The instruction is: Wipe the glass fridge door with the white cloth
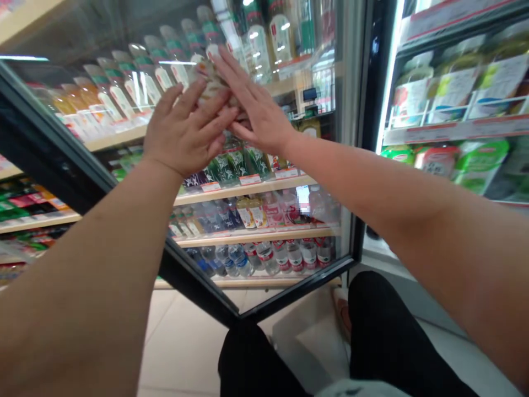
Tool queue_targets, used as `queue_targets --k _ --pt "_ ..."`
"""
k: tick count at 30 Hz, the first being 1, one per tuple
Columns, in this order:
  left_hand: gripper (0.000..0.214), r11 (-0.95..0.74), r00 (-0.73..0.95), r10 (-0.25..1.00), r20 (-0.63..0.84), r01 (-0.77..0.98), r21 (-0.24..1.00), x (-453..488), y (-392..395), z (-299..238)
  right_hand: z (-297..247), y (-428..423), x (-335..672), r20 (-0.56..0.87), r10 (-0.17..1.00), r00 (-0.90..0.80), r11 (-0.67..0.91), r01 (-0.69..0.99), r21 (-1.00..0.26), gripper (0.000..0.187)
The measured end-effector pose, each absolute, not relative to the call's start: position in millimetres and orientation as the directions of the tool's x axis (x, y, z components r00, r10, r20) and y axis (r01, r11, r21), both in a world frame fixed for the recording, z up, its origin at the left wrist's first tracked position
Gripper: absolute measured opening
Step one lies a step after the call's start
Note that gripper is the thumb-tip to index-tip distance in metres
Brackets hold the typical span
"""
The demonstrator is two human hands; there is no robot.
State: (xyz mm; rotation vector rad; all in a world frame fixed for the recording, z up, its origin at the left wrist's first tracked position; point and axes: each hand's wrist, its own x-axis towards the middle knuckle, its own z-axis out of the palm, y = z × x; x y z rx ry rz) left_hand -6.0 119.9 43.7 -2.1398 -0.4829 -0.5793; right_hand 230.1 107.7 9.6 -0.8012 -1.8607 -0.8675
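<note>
A pale, crumpled cloth with orange-brown marks lies against the glass of a dark-framed cooler door, partly covered by fingers and blurred. My left hand presses on it from the left, with its fingers spread and slightly bent. From the right, my right hand holds the cloth to the pane, fingers long and nearly straight. The fingertips of both hands meet around the cloth, high on the door. How much cloth is under the palms is hidden.
The door stands open at an angle. Bottles on several shelves show through or in its glass. To the right, a lit cooler holds drinks and packs. Below are pale floor tiles and my legs in black trousers.
</note>
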Motion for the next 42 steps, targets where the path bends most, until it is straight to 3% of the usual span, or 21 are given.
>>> queue_targets --k 2,5,9,12,15,19,22,24,27,29,31,34,36,42 --pt "0.058 -0.567 0.812 0.158 0.562 0.541 -0.621 -7 118 45 -4 106 265 0.898 0.269 -0.349 0.445 0.871 0.206 0.069" --pt "0.053 -0.554 0.807 0.138 0.575 0.544 -0.630 -4 115 41 -25 115 300 0.935 0.320 -0.151 0.325 0.945 0.042 0.063" --pt "0.051 -0.493 0.664 0.115 0.739 0.684 -0.538 25 112 23 -42 132 307 0.955 0.294 -0.042 0.258 0.965 -0.037 0.062" --pt "0.050 -0.447 0.512 0.072 0.856 0.784 -0.431 61 122 15 -48 139 301 0.949 0.246 0.194 0.155 0.959 -0.236 0.066" --pt "0.046 -0.468 0.461 0.014 0.887 0.787 -0.402 90 140 16 -50 141 300 0.910 0.219 0.352 0.137 0.912 -0.386 0.068" --pt "0.055 -0.563 0.555 0.057 0.830 0.705 -0.432 107 140 11 -50 138 301 0.915 0.209 0.344 0.134 0.917 -0.375 0.068" --pt "0.060 -0.672 0.732 0.143 0.666 0.566 -0.477 107 120 6 -50 135 299 0.914 0.215 0.344 0.095 0.924 -0.370 0.068" --pt "0.056 -0.660 0.805 0.155 0.572 0.515 -0.546 104 111 13 -50 135 299 0.913 0.214 0.347 0.073 0.926 -0.370 0.070" --pt "0.051 -0.424 0.702 0.066 0.709 0.663 -0.617 95 114 32 -50 135 299 0.917 0.203 0.345 0.071 0.928 -0.365 0.072" --pt "0.050 -0.255 0.538 -0.032 0.843 0.811 -0.527 90 124 40 -50 136 300 0.916 0.201 0.348 0.074 0.927 -0.368 0.072" --pt "0.053 -0.215 0.516 -0.030 0.856 0.833 -0.510 88 131 38 -50 136 300 0.914 0.205 0.351 0.072 0.926 -0.371 0.071" --pt "0.059 -0.384 0.771 0.087 0.631 0.610 -0.693 90 131 27 -51 138 300 0.917 0.210 0.339 0.083 0.928 -0.363 0.070" --pt "0.056 -0.477 0.862 0.122 0.492 0.486 -0.733 93 125 25 -51 139 300 0.918 0.194 0.345 0.102 0.924 -0.368 0.069" --pt "0.051 -0.369 0.624 0.120 0.772 0.750 -0.549 101 120 28 -50 135 299 0.909 0.221 0.354 0.067 0.924 -0.377 0.070"
